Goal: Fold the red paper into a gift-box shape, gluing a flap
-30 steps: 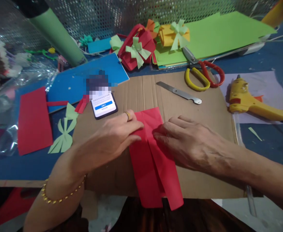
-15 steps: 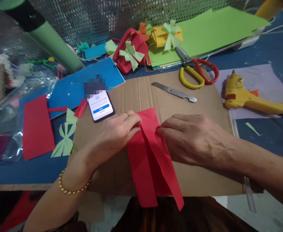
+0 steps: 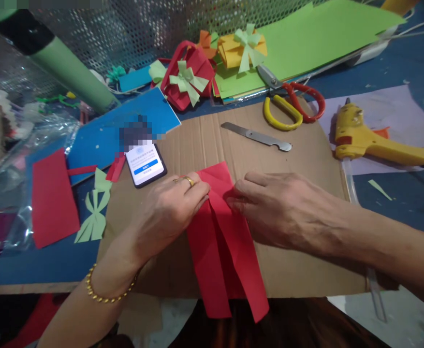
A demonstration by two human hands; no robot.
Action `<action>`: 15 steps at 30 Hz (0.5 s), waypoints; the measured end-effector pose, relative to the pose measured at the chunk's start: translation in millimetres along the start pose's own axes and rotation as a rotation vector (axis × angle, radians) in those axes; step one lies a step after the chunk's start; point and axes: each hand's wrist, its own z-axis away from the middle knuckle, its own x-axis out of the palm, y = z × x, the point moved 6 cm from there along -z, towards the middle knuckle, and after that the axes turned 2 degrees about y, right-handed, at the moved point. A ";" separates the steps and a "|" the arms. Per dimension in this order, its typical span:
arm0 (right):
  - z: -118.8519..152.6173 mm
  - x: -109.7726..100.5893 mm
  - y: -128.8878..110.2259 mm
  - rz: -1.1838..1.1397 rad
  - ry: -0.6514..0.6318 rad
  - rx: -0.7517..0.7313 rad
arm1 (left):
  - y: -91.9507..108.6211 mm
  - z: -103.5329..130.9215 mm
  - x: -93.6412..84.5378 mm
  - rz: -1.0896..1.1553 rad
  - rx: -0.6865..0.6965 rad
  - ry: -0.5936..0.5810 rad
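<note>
A folded piece of red paper (image 3: 212, 270) lies over the cardboard sheet (image 3: 306, 270), its two long flaps meeting near the top and parting toward me. My left hand (image 3: 177, 203) pinches the left edge near the upper end, fingers closed. On the opposite edge my right hand (image 3: 277, 208) is closed too, fingertips pressing the right flap. The near ends of the paper hang past the cardboard's front edge. Just beyond my hands lies a flat metal blade (image 3: 257, 137). A phone (image 3: 146, 166) with a lit screen rests beside my left hand.
Scissors (image 3: 295, 104) lie at the cardboard's back edge, and a yellow glue gun (image 3: 374, 140) sits at right on purple paper. Behind are a red paper bag (image 3: 188, 79), a yellow paper roll (image 3: 229, 50) and green sheets (image 3: 328, 38). Another red piece (image 3: 54, 203) lies at left.
The view has shifted slightly, so most things appear a little further left. Both hands keep hold of the red paper, and the right fingertips have come slightly inward over its flap.
</note>
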 end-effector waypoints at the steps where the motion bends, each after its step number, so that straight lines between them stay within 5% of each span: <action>1: -0.4 0.0 1.9 -0.018 -0.017 -0.001 | 1.1 -0.2 0.2 -0.016 0.003 -0.001; 7: -2.3 0.2 13.5 -0.130 -0.114 0.018 | 5.9 2.5 2.6 -0.092 0.043 0.007; 15: -1.6 6.2 34.2 -0.159 -0.016 0.072 | -0.5 6.4 2.6 0.129 -0.031 0.020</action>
